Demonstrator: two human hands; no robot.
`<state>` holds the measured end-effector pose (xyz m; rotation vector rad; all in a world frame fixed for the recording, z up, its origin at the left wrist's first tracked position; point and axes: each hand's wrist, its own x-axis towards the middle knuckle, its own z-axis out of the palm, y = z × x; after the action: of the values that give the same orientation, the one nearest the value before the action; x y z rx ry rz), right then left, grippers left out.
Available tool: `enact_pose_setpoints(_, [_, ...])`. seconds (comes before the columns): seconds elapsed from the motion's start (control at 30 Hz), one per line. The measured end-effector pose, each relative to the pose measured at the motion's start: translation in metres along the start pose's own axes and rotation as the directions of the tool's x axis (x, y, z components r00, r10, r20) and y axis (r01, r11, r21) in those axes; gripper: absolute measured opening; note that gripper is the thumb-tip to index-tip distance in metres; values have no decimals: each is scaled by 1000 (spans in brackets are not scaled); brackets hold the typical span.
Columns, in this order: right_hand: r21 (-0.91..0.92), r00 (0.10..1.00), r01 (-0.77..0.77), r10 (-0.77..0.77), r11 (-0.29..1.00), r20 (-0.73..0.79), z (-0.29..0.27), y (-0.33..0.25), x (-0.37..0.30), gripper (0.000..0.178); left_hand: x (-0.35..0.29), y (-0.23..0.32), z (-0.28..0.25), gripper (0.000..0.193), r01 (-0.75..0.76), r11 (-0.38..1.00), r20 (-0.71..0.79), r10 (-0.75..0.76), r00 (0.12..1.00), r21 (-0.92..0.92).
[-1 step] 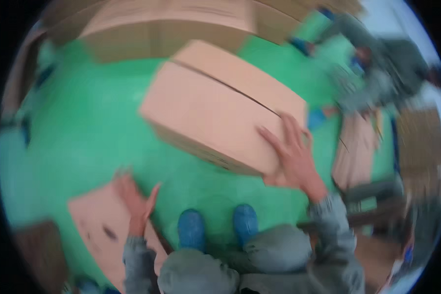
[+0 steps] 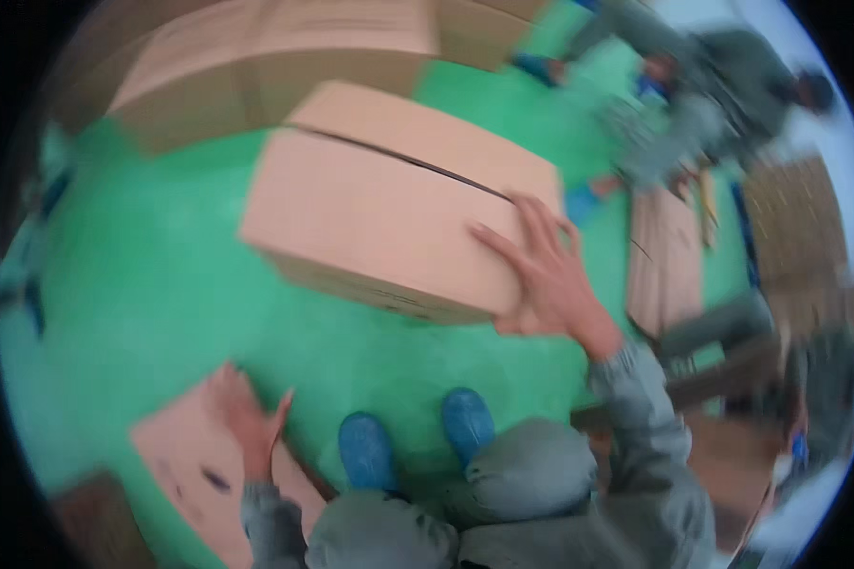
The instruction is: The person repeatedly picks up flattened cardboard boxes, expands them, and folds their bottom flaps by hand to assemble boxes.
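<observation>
A closed cardboard box (image 2: pixel 380 204), with a dark seam along its top, sits at a slant in front of me over the green floor. My right hand (image 2: pixel 550 284) grips its right end, fingers spread across the top and seam, thumb by the near lower corner. On the left, my left hand (image 2: pixel 249 417) is over a flat cardboard sheet (image 2: pixel 185 450) that bears dark marks. Its thumb stands apart and its fingers stretch to the sheet's far edge, slightly blurred. Whether they touch it I cannot tell.
Large cardboard boxes (image 2: pixel 342 71) line the far side. At the right another person (image 2: pixel 731 95) crouches, one hand near folded cardboard (image 2: pixel 669 256). More stacked cardboard (image 2: pixel 797 218) stands at far right. My blue-covered feet (image 2: pixel 368 450) are on the green floor (image 2: pixel 161 256).
The view has shifted, so the far boxes, the closed box and the person appear further left. My right hand keeps its place on the box; the left stays over the sheet.
</observation>
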<state>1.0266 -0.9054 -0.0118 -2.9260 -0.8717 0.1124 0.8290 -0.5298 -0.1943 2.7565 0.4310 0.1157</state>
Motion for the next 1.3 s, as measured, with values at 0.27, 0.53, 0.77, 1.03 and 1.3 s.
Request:
enact_pose_setpoints(0.27, [152,766,-272,309,950,-563,101,43,-90,81,-45,-39,59,122,351,852,296,-476,828,388])
enact_pose_setpoints(0.53, [503,651,-592,742,629,-162,150,83,-117,30,46,-160,1,109,27,1000,254,-25,967,-3])
enact_pose_setpoints(0.77, [208,508,801,-453,561,-733,85,-148,27,21,136,43,-154,98,139,800,386,123,914,-584])
enact_pose_setpoints(1.03, [-25,365,818,-553,574,-748,45,-160,29,29,186,234,-216,90,-84,665,497,631,595,-742])
enact_pose_setpoints(1.3, [-260,472,442,-469,859,-747,27,-127,68,48,232,231,-208,54,-226,898,803,440,402,-379])
